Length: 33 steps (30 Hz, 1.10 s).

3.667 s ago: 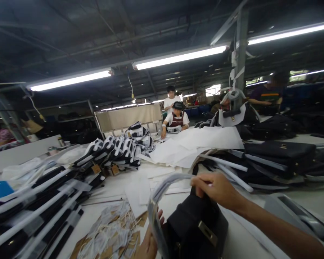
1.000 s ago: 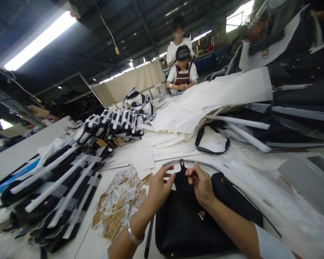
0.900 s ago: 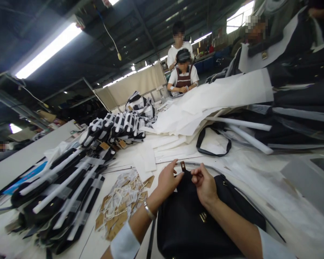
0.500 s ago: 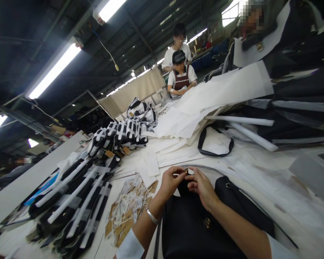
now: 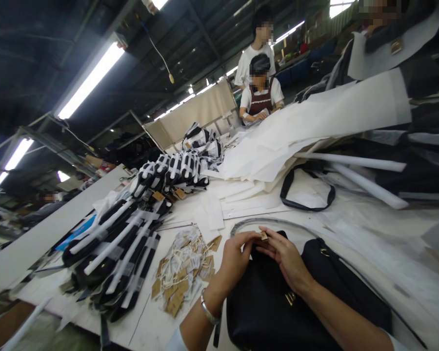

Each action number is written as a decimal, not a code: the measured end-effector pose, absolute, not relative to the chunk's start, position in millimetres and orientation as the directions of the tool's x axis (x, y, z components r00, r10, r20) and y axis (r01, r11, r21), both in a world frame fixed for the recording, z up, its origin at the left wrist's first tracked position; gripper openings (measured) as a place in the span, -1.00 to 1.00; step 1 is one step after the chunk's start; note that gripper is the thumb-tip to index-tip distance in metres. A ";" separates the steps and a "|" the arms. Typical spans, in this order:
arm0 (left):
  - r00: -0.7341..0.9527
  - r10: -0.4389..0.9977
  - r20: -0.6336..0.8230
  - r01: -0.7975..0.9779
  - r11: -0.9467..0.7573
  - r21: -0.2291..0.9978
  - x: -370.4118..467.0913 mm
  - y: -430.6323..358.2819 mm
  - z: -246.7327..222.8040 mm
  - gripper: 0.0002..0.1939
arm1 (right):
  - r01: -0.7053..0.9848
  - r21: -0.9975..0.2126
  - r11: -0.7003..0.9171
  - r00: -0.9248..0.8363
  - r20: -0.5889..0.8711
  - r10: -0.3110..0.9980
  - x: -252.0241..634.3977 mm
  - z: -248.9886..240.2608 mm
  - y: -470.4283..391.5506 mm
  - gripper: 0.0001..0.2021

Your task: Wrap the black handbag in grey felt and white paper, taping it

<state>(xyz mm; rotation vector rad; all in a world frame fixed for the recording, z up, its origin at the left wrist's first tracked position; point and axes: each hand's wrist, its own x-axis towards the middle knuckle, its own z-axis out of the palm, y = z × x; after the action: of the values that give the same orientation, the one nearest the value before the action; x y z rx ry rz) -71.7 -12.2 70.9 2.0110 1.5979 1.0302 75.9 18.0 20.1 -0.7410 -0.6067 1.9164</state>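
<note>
Both hands pinch a small brass-coloured metal clasp tab (image 5: 264,236) at the top edge of a black leather handbag (image 5: 278,302): left hand (image 5: 236,256) just left of it, right hand (image 5: 287,258) right. The tab could slip, since only fingertips hold it.

I see a dark workshop roof with fluorescent tube lights (image 5: 91,80); a long white table (image 5: 40,239) runs leftward; a beige partition (image 5: 201,114) stands behind.
</note>
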 end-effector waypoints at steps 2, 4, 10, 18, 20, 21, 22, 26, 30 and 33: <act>0.127 0.941 0.314 0.681 -0.313 0.662 -70.9 -13.1 72.8 -0.69 | -0.606 -0.682 -0.409 -0.349 -0.233 0.908 76.4 17.9 18.3 -0.55; 0.151 0.936 0.319 0.690 -0.331 0.644 -70.6 -14.5 73.8 -0.68 | -0.617 -0.674 -0.408 -0.350 -0.229 0.908 76.9 17.5 18.2 -0.58; 0.162 0.929 0.332 0.703 -0.345 0.622 -69.6 -17.2 71.5 -0.66 | -0.599 -0.700 -0.389 -0.309 -0.247 0.919 75.8 21.2 17.5 -0.65; 0.177 0.928 0.329 0.718 -0.350 0.601 -60.5 -26.8 88.9 -0.78 | -0.549 -0.758 -0.351 -0.235 -0.263 0.936 76.7 17.8 17.2 -0.74; 0.177 0.930 0.322 0.726 -0.344 0.596 -58.4 -30.0 92.5 -0.79 | -0.540 -0.770 -0.341 -0.217 -0.264 0.940 77.3 19.5 16.6 -0.75; 0.177 0.932 0.318 0.732 -0.340 0.591 -57.6 -31.3 92.9 -0.78 | -0.536 -0.774 -0.338 -0.214 -0.262 0.941 77.6 20.8 16.1 -0.76; 0.180 0.930 0.320 0.742 -0.342 0.577 -56.7 -32.4 92.3 -0.74 | -0.533 -0.777 -0.335 -0.213 -0.260 0.942 77.7 22.1 15.7 -0.76; 0.214 0.892 0.398 0.831 -0.380 0.407 -53.1 -35.5 83.2 -0.67 | -0.521 -0.788 -0.327 -0.213 -0.251 0.944 77.5 25.5 14.3 -0.77; 0.240 0.864 0.443 0.869 -0.395 0.299 -49.7 -39.4 75.7 -0.91 | -0.512 -0.796 -0.322 -0.217 -0.243 0.945 77.5 24.5 13.4 -0.76; 0.261 0.856 0.447 0.876 -0.404 0.263 -48.2 -42.8 75.1 -0.91 | -0.510 -0.794 -0.331 -0.237 -0.240 0.941 78.0 24.4 12.0 -0.73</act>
<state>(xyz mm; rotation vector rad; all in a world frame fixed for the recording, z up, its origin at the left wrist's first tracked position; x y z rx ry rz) -48.2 -42.8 75.1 2.5237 1.7344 0.8544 78.0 12.0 24.4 -0.8859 -0.7132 1.7652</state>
